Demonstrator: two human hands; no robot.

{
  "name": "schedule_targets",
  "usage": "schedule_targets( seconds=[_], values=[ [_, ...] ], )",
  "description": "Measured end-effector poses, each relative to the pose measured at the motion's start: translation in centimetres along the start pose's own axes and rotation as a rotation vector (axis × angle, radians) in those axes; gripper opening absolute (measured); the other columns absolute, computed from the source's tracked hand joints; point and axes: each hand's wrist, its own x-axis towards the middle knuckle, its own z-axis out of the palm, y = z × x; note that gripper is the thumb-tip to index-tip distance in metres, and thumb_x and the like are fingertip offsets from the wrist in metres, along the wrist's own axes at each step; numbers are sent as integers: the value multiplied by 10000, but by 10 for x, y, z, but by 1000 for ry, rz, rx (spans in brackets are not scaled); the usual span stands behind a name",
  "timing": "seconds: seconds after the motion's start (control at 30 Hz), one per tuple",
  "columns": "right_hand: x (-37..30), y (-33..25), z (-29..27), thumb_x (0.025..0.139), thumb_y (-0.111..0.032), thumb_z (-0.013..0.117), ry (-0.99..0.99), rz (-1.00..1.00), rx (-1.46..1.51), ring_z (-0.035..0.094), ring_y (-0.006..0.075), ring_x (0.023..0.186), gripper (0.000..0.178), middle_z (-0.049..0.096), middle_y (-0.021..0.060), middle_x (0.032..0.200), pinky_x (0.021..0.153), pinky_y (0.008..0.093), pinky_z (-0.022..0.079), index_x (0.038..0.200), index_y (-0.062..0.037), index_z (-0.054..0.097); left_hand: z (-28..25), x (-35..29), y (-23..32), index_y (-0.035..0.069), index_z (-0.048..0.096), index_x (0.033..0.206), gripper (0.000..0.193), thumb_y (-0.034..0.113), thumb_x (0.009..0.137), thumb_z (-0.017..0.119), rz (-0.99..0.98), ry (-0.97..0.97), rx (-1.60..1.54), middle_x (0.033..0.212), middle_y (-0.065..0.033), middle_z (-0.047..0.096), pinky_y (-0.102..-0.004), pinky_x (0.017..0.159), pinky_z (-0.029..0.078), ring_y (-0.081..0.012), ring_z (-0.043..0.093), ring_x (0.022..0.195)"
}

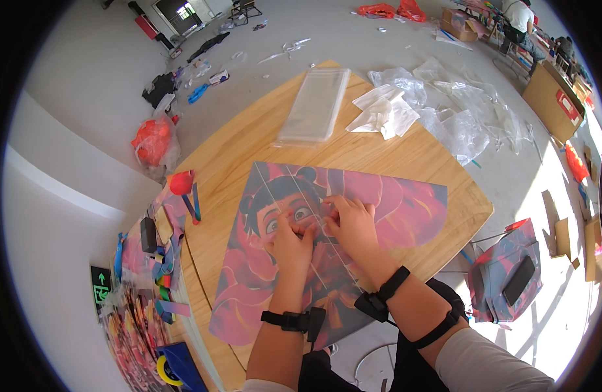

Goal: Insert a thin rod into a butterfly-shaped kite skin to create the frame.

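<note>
A large printed sheet (pixel 405 212) with a cartoon character in red, pink and black lies on the wooden table in front of me. Two pale straight lines run slantwise across it; whether they are creases or thin strips I cannot tell. My left hand (pixel 292 247) is over the character's face, thumb and fingers drawn together. Just to its right, my right hand (pixel 350 223) has its fingers bent inward in a pinch close to the second line. Whatever sits between the fingertips of either hand is too small to make out. Black straps with small dark boxes circle both forearms.
On the wooden table (pixel 229 137), a stack of clear plastic sleeves (pixel 316 104) and crumpled white paper (pixel 383 112) lie beyond the sheet. Clear plastic wrap (pixel 458 98) covers floor at the back right. Folded prints (pixel 506 274) sit low at right; ribbons and tape (pixel 167 371) at left.
</note>
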Motion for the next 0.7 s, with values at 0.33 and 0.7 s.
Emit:
schedule_targets(
  seconds=[0.33, 0.7],
  values=[
    [-2, 1, 5, 807, -165, 760, 20, 3, -70, 615, 245, 962, 338, 702, 6, 965, 904, 434, 375, 1133, -172, 669, 3, -2, 1, 129, 531, 1339, 575, 292, 857, 796, 44, 21, 22, 777, 56, 679, -440, 890, 301, -136, 654, 756],
    [-5, 1, -1, 835, -128, 712, 49, 64, -175, 582, 257, 1050, 330, 646, 27, 1068, 949, 451, 360, 1153, -159, 628, 2, -6, -8, 130, 611, 1232, 418, 212, 858, 780, 123, 68, 19, 718, 65, 562, -413, 846, 313, -162, 565, 719]
  ],
)
